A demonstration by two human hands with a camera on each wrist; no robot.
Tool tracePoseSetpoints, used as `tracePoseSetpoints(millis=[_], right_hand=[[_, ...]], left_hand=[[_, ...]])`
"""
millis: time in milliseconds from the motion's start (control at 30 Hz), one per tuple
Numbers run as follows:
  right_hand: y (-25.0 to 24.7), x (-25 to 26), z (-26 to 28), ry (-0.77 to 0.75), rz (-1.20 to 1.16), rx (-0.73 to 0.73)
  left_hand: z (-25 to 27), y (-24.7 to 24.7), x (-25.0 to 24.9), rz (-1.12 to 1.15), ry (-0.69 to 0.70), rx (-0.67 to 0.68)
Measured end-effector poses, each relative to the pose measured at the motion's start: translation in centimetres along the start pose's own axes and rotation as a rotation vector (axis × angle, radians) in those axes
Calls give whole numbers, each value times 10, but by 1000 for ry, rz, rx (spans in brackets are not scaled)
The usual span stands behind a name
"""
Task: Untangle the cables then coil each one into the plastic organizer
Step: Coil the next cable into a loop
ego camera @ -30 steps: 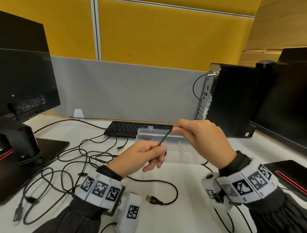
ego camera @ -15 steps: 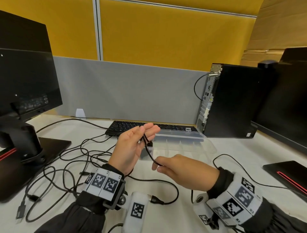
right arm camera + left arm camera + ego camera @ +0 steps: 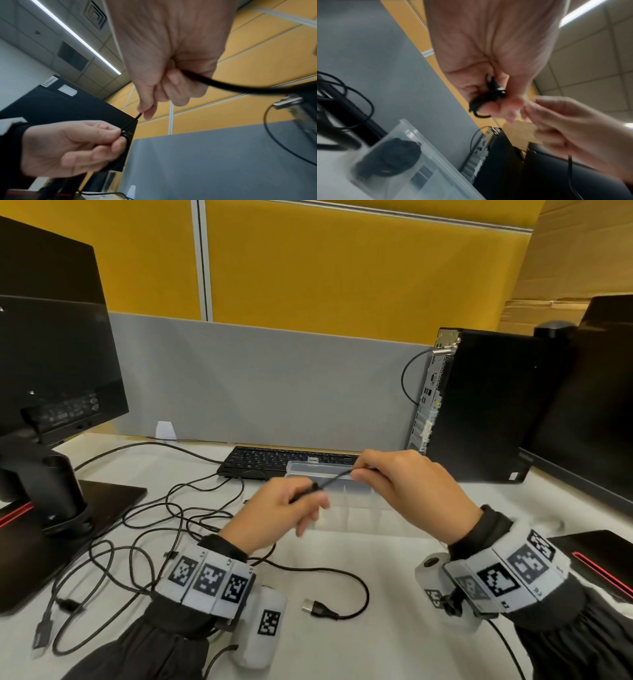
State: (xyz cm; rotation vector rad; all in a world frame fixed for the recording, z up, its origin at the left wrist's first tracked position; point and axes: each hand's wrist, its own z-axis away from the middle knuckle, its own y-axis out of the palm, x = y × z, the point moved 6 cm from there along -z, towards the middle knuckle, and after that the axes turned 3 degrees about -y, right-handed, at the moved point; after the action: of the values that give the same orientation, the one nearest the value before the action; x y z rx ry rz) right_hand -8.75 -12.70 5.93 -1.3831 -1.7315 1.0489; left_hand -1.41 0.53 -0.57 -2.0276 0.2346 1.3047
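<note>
half a second before, the right hand [image 3: 407, 491] sat low; now it was raised, pinching the black cable [image 3: 334, 480] taut against the left hand [image 3: 284, 515], which pinched its small coil above the organizer [image 3: 356, 494].

Bare desk [image 3: 394, 594] at 6 o'clock gives passage. Tangled cables [image 3: 144, 525] block 9 o'clock; keyboard [image 3: 274, 460] and plastic organizer [image 3: 356, 501] at 12; computer tower [image 3: 486, 405] at 2.

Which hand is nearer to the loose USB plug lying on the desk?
Left. The left hand is above and slightly left of the USB plug; the right hand is farther, up to the right, over the plastic organizer.
</note>
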Motion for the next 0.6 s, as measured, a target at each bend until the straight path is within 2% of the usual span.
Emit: tracePoseSetpoints(millis=[67, 167, 267, 333, 400, 500, 600], right_hand=[[4, -20, 3, 48, 24, 54], [23, -52, 13, 72, -13, 251], [33, -80, 26, 147, -9, 345], [25, -95, 34, 249, -42, 320], [13, -107, 40, 318, -15, 278], [-8, -127, 44, 391, 273, 183], [-27, -140, 47, 462, 560, 106]], left_hand=[[-2, -28, 12, 54, -32, -238], [4, -69, 37, 300, -114, -591], [12, -87, 51, 463, -181, -763], [14, -89, 54, 456, -217, -781], [11, -86, 54, 381, -233, -737], [8, -80, 49, 319, -213, -698], [9, -82, 47, 373, -190, -718]])
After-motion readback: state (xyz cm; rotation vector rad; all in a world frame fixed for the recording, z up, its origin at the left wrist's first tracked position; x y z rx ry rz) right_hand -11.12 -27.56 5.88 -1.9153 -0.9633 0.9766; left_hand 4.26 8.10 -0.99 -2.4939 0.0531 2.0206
